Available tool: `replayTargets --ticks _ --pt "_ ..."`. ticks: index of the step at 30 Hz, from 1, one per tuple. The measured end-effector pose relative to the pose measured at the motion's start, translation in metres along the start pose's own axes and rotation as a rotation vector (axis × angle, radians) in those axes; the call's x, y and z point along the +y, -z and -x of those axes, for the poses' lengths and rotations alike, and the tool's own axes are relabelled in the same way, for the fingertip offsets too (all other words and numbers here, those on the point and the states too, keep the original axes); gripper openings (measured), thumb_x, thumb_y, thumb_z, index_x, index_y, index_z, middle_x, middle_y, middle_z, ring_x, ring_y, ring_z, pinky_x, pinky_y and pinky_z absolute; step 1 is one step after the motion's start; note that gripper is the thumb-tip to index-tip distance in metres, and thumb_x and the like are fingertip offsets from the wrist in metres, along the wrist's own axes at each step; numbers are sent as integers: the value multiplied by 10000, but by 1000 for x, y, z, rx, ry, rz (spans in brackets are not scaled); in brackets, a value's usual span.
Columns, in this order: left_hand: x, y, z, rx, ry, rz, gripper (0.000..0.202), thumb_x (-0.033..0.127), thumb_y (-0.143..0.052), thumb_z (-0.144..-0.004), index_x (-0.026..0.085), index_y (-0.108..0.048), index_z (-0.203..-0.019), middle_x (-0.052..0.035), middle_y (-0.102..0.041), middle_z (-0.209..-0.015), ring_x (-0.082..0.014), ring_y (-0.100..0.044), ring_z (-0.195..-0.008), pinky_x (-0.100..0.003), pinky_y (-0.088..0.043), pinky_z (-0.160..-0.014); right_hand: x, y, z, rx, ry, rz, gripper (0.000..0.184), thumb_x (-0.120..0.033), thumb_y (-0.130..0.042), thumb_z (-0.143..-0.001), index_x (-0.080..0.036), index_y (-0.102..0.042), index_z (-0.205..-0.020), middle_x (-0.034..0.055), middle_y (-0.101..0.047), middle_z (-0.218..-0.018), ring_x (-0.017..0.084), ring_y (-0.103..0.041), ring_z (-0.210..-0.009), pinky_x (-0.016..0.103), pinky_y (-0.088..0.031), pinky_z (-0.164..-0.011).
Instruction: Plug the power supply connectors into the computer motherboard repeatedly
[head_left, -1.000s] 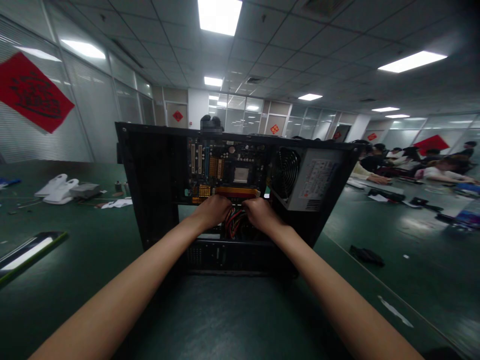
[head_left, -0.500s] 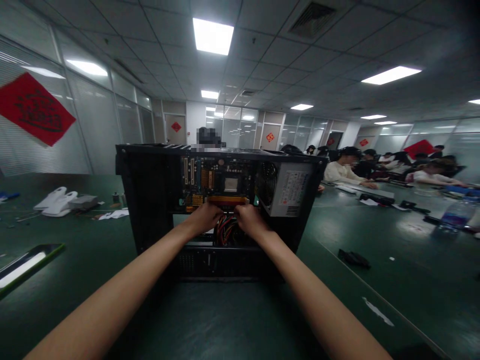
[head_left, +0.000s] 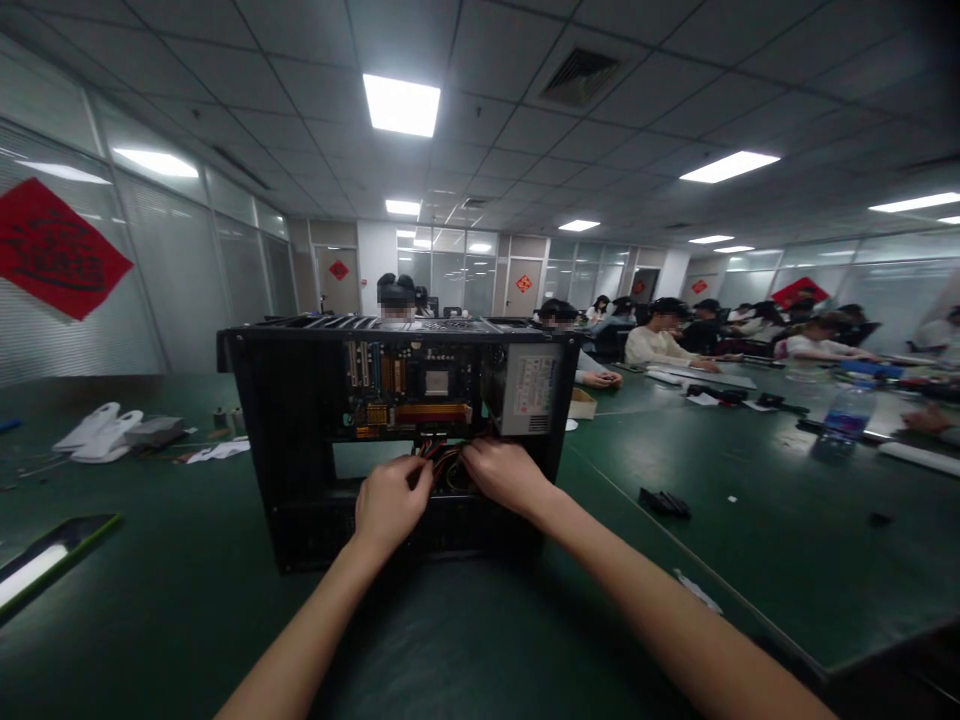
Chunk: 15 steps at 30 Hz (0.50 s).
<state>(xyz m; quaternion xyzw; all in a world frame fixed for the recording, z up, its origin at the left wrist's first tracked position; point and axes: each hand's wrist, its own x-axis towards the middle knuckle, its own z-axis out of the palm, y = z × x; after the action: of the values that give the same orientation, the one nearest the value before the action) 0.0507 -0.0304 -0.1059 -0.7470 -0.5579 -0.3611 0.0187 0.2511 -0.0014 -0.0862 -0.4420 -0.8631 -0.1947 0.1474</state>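
Observation:
An open black computer case point(head_left: 279, 450) stands upright on the green table in front of me, its inside facing me. Within it are the motherboard point(head_left: 459, 362), a row of orange and yellow memory slots point(head_left: 427, 413), and a silver power supply point(head_left: 534, 388) at upper right. Below the slots hangs a bundle of coloured power cables point(head_left: 444, 455). My left hand point(head_left: 390, 500) pinches the bundle from the left, fingers bent together. From the right, my right hand point(head_left: 506, 472) has its fingers closed on the same cables; its fingertips are partly hidden among them.
On the green table point(head_left: 172, 560) to the left lie a phone-like device with a green edge point(head_left: 56, 555), a white plastic bag point(head_left: 101, 432) and a grey box point(head_left: 155, 431). Rightward are a black piece point(head_left: 664, 502) and a water bottle point(head_left: 846, 415). Several people sit beyond.
Both hands have moved down from the memory slots to the cables below, baring the slots. The view has shifted, so the case appears lower and further left.

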Motion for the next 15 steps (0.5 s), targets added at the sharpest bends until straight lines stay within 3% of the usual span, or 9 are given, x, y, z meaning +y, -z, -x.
replayTargets --ticks 4,7,15 --pt "7 -5 12 58 74 -176 405 447 -433 -944 259 -742 -760 -39 -760 -827 -235 -692 -790 -282 -367 -601 28 14 52 18 339 186 318 -219 -388 -1003 -153 -644 -827 71 -654 -749 182 -573 -695 334 -346 -673" --pt "12 -10 6 130 228 -207 473 492 -399 -945 251 -745 -731 -72 -758 -795 -250 -690 -768 -282 -337 -574 47 17 70 91 476 294 331 -228 -407 -1009 -150 -637 -784 57 -629 -692 172 -542 -671 344 -331 -719" --pt "12 -9 -7 139 403 -180 544 551 -310 -951 278 -776 -888 -131 -757 -849 -321 -690 -787 -337 -396 -602 35 6 68 87 315 315 207 -240 -522 -958 -164 -606 -785 51 -627 -746 187 -541 -731 351 -317 -758"
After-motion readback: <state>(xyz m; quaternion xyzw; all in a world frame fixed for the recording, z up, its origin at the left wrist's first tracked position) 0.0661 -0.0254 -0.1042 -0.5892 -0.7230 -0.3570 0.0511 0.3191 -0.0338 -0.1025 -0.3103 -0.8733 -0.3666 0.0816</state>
